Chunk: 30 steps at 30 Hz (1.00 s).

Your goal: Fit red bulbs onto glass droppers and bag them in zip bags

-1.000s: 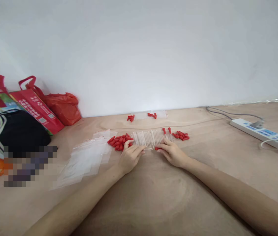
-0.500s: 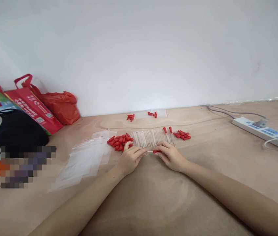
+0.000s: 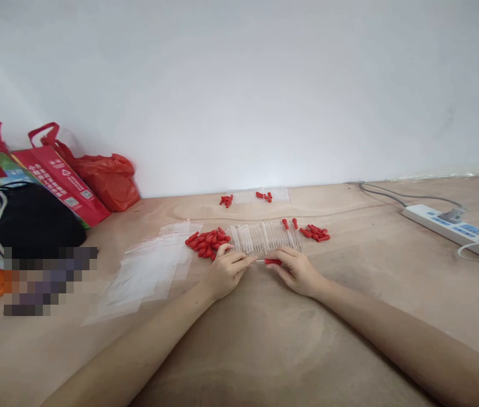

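Observation:
Between my hands lies a thin clear dropper tube (image 3: 259,261), level and close to the wooden table. My left hand (image 3: 227,271) pinches its left end. A red rubber bulb (image 3: 272,262) sits at the tube's right end, gripped by the closed fingers of my right hand (image 3: 296,271). Just beyond the hands runs a row of clear glass tubes (image 3: 251,237); two at its right end carry red bulbs (image 3: 290,224). A heap of red bulbs (image 3: 207,243) is beside my left hand, and a smaller heap (image 3: 315,232) lies past my right hand.
Clear zip bags (image 3: 146,271) are spread to the left. More bags with several red bulbs (image 3: 226,200) lie near the wall. Shopping bags (image 3: 65,175) and a black drawstring bag (image 3: 39,220) stand far left. A white power strip (image 3: 455,229) with cables is at the right.
The view has shifted slightly. Both hands keep their grip on the tube and bulb, and the visible stretch of tube between them looks a little shorter.

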Motion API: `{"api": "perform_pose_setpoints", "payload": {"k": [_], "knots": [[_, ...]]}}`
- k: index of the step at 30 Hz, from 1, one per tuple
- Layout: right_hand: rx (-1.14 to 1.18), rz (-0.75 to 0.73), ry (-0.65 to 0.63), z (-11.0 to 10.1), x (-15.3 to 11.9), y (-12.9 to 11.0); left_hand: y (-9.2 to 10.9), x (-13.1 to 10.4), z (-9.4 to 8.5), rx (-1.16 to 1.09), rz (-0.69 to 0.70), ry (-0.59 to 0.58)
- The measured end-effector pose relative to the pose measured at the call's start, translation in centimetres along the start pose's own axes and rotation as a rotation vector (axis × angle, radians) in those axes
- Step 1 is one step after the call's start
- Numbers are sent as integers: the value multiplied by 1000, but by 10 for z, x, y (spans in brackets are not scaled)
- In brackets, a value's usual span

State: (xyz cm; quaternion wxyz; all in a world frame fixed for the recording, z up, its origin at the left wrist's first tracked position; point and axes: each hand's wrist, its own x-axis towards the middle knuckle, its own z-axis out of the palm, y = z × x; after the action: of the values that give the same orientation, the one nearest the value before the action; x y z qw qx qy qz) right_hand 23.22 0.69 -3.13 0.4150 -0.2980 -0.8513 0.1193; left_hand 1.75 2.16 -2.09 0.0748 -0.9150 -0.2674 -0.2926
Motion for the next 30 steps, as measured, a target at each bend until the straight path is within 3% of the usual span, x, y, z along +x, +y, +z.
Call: {"api": "perform_pose_setpoints", "payload": {"k": [17,30], "knots": [[-41,-120,20,1,-2,2,10,-1,1,-36,-30,-41],[-215,-88,-29,0,-1,1,19,4,3,0,-11,13]]}}
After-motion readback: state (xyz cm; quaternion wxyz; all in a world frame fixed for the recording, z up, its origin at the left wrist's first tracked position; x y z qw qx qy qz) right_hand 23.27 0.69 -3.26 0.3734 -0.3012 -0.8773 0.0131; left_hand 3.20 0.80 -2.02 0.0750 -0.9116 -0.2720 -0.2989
